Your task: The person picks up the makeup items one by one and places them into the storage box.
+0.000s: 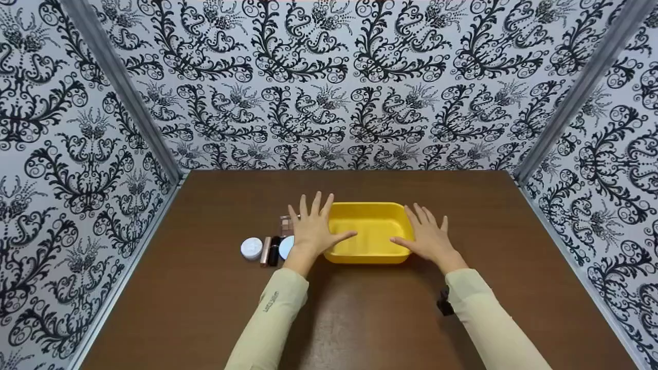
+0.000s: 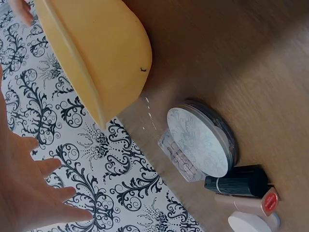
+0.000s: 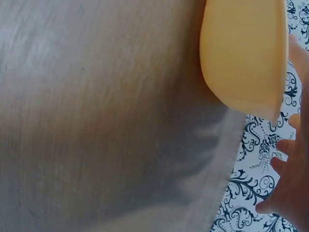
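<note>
A yellow rectangular tub (image 1: 367, 237) stands on the table, with its inside bare in the head view. My left hand (image 1: 312, 232), fingers spread, is over its left side, and my right hand (image 1: 427, 239) is spread at its right side. Neither hand grips anything; whether they touch the rim I cannot tell. Left of the tub lie cosmetics: a round compact (image 2: 198, 141) with a pale lid, partly behind my left hand in the head view, an eyeshadow palette (image 1: 286, 226), a black tube (image 1: 274, 251), a rose-gold lipstick (image 1: 266, 252) and a white round jar (image 1: 251, 248).
The brown wooden table (image 1: 216, 308) is bounded at the back and both sides by walls (image 1: 329, 92) with black-and-white scroll patterns. Grey metal strips run along the corners. A small dark object (image 1: 444, 302) shows beside my right sleeve.
</note>
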Available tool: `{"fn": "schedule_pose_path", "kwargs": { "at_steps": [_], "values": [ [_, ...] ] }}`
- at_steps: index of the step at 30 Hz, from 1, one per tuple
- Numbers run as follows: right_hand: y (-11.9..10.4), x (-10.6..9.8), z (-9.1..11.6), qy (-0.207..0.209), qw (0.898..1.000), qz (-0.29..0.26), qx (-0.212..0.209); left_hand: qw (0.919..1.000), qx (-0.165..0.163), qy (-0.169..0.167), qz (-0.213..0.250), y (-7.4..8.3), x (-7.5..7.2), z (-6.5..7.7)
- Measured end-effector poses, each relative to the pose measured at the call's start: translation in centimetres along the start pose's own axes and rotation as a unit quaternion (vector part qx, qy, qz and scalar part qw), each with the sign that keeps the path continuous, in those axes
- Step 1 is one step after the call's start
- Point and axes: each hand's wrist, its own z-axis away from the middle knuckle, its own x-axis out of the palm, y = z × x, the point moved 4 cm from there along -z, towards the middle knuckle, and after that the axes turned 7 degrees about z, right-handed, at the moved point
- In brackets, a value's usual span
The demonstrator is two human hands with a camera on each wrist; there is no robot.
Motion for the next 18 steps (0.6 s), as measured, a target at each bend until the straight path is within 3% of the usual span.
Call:
{"fn": "schedule_pose_path", "kwargs": {
  "at_steps": [9,18],
  "values": [
    [0.5,0.7,0.3,-0.031,0.999,-0.018,0.028,0.9992,0.012,0.028,0.025,-0.2,-0.7,0.8],
    [-0.2,1.0,0.1,-0.062,0.997,-0.021,0.032,0.9992,-0.007,0.022,0.033,-3.1,-1.0,1.6]
  ]
}}
